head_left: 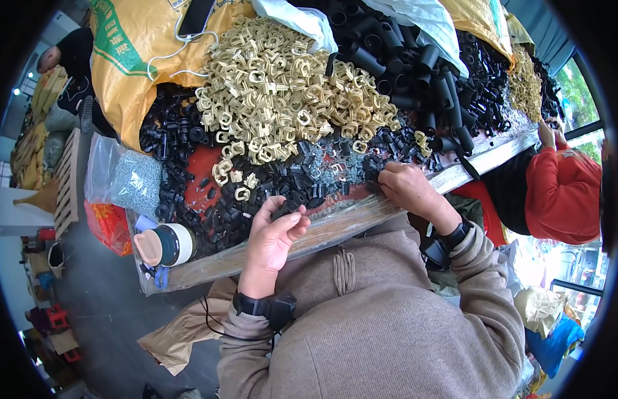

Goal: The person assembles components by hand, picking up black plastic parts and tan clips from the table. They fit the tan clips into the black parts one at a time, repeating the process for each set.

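My left hand (274, 233) is closed, palm up, over the table's near edge. A small black plastic part (286, 207) sits between its thumb and fingers. To the right, my right hand (412, 191) reaches down at the edge of the heap, fingertips pressed together. Whatever its fingers pinch is hidden. Loose small black plastic parts (292, 174) lie between and beyond both hands. Among them is a scatter of silvery screws (337, 165). A big pile of cream plastic clips (269, 86) rises behind.
Black tubes (389, 56) are heaped at the far right. A bag of screws (135, 183) and a jar with a pink lid (166, 245) stand at the left. A wooden rail (322, 233) edges the table. Beyond the right end, a person in a red top (565, 189) works at the same table.
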Motion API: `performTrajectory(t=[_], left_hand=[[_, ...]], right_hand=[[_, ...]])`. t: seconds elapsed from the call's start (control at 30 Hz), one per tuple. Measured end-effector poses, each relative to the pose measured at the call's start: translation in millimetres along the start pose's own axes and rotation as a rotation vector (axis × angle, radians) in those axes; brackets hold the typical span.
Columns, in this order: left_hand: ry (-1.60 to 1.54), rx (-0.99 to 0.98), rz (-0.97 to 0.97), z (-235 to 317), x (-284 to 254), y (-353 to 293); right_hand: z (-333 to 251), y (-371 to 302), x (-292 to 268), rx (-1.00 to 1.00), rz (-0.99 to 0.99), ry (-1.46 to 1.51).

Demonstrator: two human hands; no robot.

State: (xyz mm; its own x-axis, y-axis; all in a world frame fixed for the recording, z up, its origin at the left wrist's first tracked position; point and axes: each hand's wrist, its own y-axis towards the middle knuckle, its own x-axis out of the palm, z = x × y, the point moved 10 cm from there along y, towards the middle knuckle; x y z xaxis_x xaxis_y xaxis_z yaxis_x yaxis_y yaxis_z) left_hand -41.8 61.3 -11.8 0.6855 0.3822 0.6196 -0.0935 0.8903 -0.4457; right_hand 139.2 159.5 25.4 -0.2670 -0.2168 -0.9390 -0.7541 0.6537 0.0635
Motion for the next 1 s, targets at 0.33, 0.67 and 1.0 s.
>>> performTrajectory(t=[0.33,0.67,1.0], left_hand=[[0.104,-0.061,-0.119,-18,10,0],[0.083,-0.078,-0.140,-25,13,2],[0.055,-0.093,-0.149,-29,11,3]], right_hand=[[-2,2,-8,-0.009,0.000,0.076],[4,2,-2,0.061,-0.023,0.103],[4,3,3,0.079,-0.021,0.094]])
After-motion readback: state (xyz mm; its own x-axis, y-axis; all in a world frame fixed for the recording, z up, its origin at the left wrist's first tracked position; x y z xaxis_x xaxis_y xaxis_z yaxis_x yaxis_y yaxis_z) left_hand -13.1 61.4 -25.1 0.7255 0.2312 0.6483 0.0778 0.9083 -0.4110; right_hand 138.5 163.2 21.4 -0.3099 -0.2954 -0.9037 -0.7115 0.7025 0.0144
